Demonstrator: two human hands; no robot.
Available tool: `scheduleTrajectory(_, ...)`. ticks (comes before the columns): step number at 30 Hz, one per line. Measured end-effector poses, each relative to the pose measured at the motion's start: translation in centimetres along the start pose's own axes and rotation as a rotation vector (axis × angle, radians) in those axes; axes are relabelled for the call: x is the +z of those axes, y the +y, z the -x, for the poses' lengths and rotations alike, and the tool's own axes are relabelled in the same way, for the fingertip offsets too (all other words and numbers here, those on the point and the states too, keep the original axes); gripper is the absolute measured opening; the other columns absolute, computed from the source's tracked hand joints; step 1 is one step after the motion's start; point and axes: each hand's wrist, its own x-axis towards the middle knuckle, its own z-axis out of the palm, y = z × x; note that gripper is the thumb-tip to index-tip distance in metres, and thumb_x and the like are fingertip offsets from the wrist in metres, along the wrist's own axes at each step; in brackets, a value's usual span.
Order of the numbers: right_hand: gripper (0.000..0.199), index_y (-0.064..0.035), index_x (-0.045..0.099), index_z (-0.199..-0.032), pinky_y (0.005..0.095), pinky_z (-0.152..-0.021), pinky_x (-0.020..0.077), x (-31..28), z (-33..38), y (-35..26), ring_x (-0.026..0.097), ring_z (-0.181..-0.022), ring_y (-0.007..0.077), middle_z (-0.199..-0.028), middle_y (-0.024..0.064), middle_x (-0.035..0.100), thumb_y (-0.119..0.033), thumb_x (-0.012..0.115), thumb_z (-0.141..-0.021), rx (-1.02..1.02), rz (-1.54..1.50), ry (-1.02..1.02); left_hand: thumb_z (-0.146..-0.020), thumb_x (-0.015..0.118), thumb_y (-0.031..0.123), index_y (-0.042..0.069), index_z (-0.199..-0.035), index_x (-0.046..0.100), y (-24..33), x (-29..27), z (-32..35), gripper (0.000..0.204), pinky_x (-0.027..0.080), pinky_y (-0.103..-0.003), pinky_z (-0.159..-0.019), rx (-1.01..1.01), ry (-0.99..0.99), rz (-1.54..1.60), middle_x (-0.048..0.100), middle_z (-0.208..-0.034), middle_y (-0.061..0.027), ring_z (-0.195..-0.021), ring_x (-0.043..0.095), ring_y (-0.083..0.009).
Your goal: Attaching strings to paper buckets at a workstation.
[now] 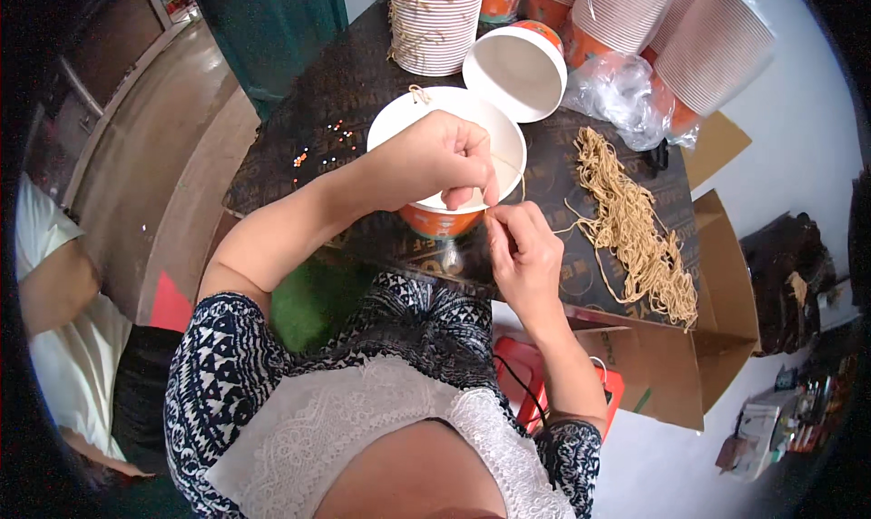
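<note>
My left hand (440, 161) grips the near rim of an orange paper bucket with a white inside (413, 124), its fingers curled over the edge. My right hand (522, 247) is just beside it, fingertips pinched on a thin tan string (508, 176) at the bucket's rim. A small knotted string end (418, 93) sits on the far rim. The bucket stands on a dark board (299, 129) in front of me.
A second white-lined bucket (513, 70) lies tilted behind the first. Stacks of nested buckets (435, 20) line the back. A pile of tan strings (635, 229) and a crumpled plastic bag (621, 93) lie to the right. Another person's arm (50, 288) is at the left.
</note>
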Motion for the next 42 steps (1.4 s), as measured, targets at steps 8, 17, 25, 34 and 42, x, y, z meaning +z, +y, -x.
scheduleTrajectory(8,0.019,0.0005,0.061,-0.102,0.0363,-0.064,0.0493,-4.1,-2.5,-0.9,0.061,-0.071,0.0289,-0.084,0.0157,0.059,0.007,0.059,-0.084,-0.095,-0.033,-0.008,-0.084,0.065,0.005,-0.004,-0.087,0.064,-0.9,-0.8,-0.6,0.009,0.045,-0.02,-0.059,-0.022,-0.154,-0.03,0.066,-0.075,-0.0061,-0.061,0.056,-0.0071)
scheduleTrajectory(17,0.023,-0.0007,0.064,-0.099,0.0379,-0.078,0.0482,-2.2,-7.3,-0.9,0.058,-0.088,0.0318,-0.094,0.0165,0.059,0.006,0.065,-0.077,-0.32,-0.077,-0.044,-0.081,0.067,0.004,-0.003,-0.08,0.065,-1.1,-0.4,-1.4,0.008,0.043,-0.022,-0.057,0.039,-0.18,-0.08,0.063,-0.07,-0.0056,-0.06,0.056,-0.008)
scheduleTrajectory(25,0.013,0.0002,0.06,-0.098,0.0433,-0.095,0.0395,-3.0,-4.1,0.2,0.048,-0.109,0.0363,-0.115,0.0218,0.053,-0.004,0.062,-0.086,-0.071,-0.02,-0.045,-0.083,0.068,0.004,-0.005,-0.085,0.063,-0.9,-0.6,-1.1,0.01,0.046,-0.022,-0.059,-0.019,-0.192,0.032,0.064,-0.073,-0.0069,-0.061,0.058,-0.0097)
scheduleTrajectory(34,0.009,-0.0008,0.057,-0.084,0.0409,-0.084,0.041,-1.9,-3.4,-0.7,0.051,-0.096,0.0332,-0.1,0.017,0.055,0.001,0.064,-0.08,-0.155,0.001,0.046,-0.083,0.069,0.005,-0.003,-0.085,0.062,-1.2,-1.0,-1.5,0.01,0.047,-0.022,-0.062,-0.015,-0.182,0.001,0.065,-0.073,-0.0062,-0.064,0.059,-0.0101)
scheduleTrajectory(42,0.008,-0.008,0.063,-0.092,0.0408,-0.09,0.0327,-2.1,-3.6,0.5,0.052,-0.099,0.0286,-0.098,0.0079,0.062,-0.007,0.063,-0.085,-0.189,0.083,0.068,-0.081,0.07,0.002,0.0,-0.087,0.061,-1.6,-0.3,-1.3,0.011,0.048,-0.023,-0.07,0.033,-0.156,-0.031,0.066,-0.082,-0.0058,-0.074,0.06,-0.0092)
